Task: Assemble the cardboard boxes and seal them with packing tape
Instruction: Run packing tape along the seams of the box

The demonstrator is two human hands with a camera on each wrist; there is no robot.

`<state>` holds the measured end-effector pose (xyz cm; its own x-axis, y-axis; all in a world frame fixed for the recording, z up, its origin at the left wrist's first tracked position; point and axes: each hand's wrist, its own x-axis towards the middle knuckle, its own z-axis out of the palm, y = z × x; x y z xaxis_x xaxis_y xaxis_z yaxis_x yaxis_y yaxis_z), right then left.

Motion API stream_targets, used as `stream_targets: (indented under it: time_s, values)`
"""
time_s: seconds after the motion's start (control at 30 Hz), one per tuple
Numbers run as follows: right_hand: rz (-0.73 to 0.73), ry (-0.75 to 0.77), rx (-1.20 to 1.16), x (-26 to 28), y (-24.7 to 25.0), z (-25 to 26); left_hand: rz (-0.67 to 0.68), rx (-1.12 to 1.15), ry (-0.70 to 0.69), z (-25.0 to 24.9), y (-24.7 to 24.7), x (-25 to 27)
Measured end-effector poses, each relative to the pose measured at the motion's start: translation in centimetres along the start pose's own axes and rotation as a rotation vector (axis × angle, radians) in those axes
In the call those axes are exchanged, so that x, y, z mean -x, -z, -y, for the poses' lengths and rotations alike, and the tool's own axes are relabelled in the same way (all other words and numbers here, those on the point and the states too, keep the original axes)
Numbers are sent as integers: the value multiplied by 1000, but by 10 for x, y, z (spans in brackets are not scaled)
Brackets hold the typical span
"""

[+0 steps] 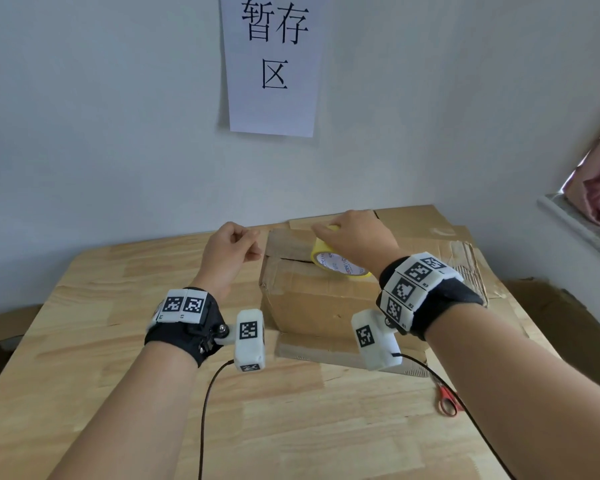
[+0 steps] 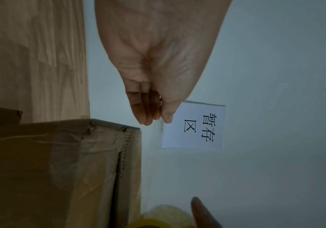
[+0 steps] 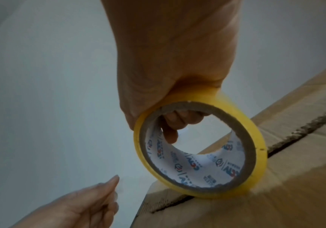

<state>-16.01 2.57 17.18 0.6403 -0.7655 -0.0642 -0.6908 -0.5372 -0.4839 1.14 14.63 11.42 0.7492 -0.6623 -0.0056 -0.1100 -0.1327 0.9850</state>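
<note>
We cannot make out any strip of tape between the hands. Our right wrist covers part of the tape roll [image 1: 329, 259] in the head view, and the scissors [image 1: 448, 400] at lower right are half hidden by a cable. Our right hand [image 1: 357, 239] reaches forward at frame centre, fingers curled through the roll's core, holding it on edge on the box [image 1: 312, 299]. Our left hand [image 1: 231, 251], just left of the box's top corner, has its fingertips pinched together; whether they grip anything, we cannot tell.
</note>
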Motion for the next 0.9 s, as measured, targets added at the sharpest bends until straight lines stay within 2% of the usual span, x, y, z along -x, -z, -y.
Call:
stream_targets:
  time_s: [0.17, 0.3, 0.43, 0.6, 0.9]
  values:
    - [-1, -16, 64, -2, -1, 8, -55, -49, -75, -12, 8, -4]
    - [-8, -13, 146, -4, -4, 14, -79, -21, -79, -11, 30, -7]
    - [-7, 7, 198, -7, -7, 19, -49, 46, -10, 4, 42, -4]
    - [-37, 25, 204, -9, -8, 16, -18, 143, 122, 29, 34, -6]
    - [-10, 2, 230, -11, -10, 17, -57, 204, 141, 49, 17, -6]
